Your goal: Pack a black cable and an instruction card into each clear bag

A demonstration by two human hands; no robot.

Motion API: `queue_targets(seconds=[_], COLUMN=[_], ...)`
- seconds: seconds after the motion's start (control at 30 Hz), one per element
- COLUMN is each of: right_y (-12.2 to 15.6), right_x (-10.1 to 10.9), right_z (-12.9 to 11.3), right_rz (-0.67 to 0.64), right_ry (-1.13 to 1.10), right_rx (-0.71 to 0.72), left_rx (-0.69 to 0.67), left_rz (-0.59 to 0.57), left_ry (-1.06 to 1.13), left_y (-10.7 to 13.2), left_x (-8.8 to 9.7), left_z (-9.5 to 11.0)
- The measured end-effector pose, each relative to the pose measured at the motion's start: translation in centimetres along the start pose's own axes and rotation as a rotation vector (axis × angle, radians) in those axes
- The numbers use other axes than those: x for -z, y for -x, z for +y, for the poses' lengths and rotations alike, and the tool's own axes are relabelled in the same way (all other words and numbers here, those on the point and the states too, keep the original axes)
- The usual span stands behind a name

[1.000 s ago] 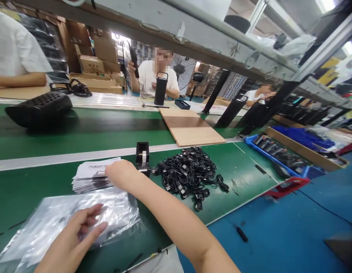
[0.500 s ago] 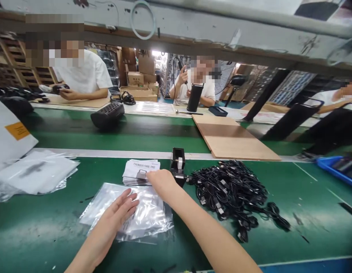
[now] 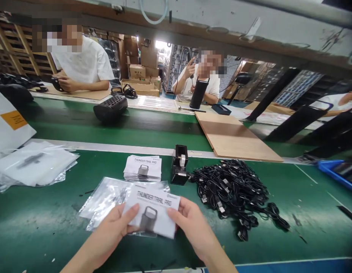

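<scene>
Between my two hands is a white printed booklet (image 3: 159, 212) reading "THUNDER TRAIL PRO", with a picture of a dark speaker. My left hand (image 3: 119, 223) grips its left edge, thumb on top. The right edge is pinched by my right hand (image 3: 190, 223). Clear plastic bags (image 3: 103, 197) lie under and to the left of the booklet. Just beyond them sits a stack of the same booklets (image 3: 143, 168). A black tape dispenser (image 3: 179, 167) stands right of the stack, and a heap of black USB cables (image 3: 230, 189) lies farther right.
More plastic bags (image 3: 36, 163) lie at the left. Across the green belt are a black speaker (image 3: 110, 109) and a wooden board (image 3: 235, 136). A blue bin (image 3: 335, 172) stands at the right edge. Co-workers sit opposite, one holding a tool by an upright speaker (image 3: 199, 94). A beam crosses overhead.
My right hand has come back from the booklet stack with one booklet, now held over the bags. My left hand has moved right and closed on its left edge.
</scene>
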State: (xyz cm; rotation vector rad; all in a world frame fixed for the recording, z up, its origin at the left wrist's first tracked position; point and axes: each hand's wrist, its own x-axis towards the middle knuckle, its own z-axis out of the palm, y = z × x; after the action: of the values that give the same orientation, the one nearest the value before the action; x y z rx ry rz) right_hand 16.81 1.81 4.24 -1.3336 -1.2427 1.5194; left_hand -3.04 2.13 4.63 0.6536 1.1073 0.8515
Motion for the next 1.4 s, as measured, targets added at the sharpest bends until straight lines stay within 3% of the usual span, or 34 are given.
queue_targets(seconds=[0.07, 0.13, 0.2, 0.27, 0.37, 0.77, 1.1, 1.4], right_y=[1.0, 1.9, 2.7, 3.4, 3.8, 3.0, 3.6, 3.8], right_x=[1.9, 3.8, 5.3, 6.2, 6.2, 2.9, 3.1, 1.9], right_z=[0.8, 1.3, 1.8, 2.3, 3.2, 4.0, 4.3, 3.7], right_rz=[0.061, 0.236, 0.331, 0.321, 0.319, 0.400, 0.464, 0.520], right_ry=[-0.134, -0.135, -0.118, -0.124, -0.153, -0.293, -0.217, -0.239], right_rx=[-0.089, -0.113, -0.139, -0.170, -0.163, -0.093, -0.092, -0.077], left_rx=[-0.080, -0.199, -0.284, -0.331, -0.361, -0.487, -0.599, -0.605], left_rz=[-0.024, 0.072, 0.192, 0.265, 0.313, 0.214, 0.336, 0.298], left_ry=[-0.217, -0.556, -0.924, -1.222, -1.417, -1.309, -1.409, -1.376], left_y=[-0.1, -0.5, -1.1, -1.6, -2.1, -1.1, -1.5, -1.2], left_x=[-0.7, -1.3, -1.7, -2.1, -2.5, -2.4, -2.5, -2.6], left_z=[-0.5, -0.9, -1.3, -1.7, -2.2, -2.6, -3.7, -3.6])
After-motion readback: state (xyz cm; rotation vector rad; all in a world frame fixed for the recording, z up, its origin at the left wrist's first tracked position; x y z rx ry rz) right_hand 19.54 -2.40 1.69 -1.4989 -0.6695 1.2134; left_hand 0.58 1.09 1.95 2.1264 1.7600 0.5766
